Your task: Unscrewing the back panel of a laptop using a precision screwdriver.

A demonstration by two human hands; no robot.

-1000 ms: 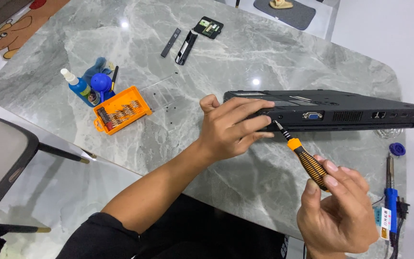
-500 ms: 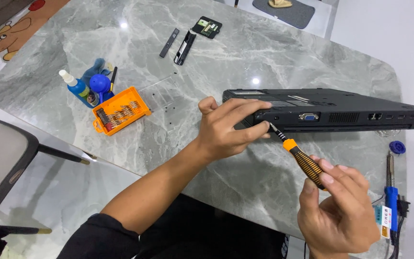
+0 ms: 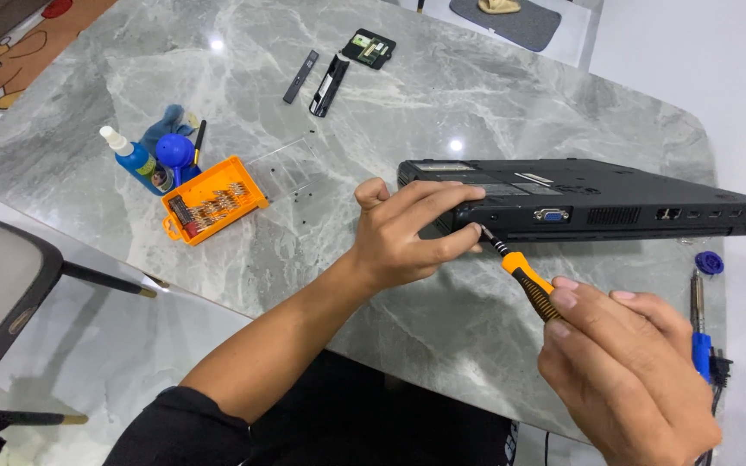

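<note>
The table (image 3: 494,112) carries your laptop (image 3: 597,203) near its right edge, with open marble behind it. Your left hand (image 3: 403,233) clamps the laptop's near-left corner. Your right hand (image 3: 628,367), past the near edge, grasps the screwdriver (image 3: 524,278), tip at that corner.

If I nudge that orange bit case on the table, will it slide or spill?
The bit case lies flat and open on polished marble, so it would probably slide easily. It looks like thin plastic, likely light. Its bits sit uncovered, so a sharp push might shake some loose.
</note>
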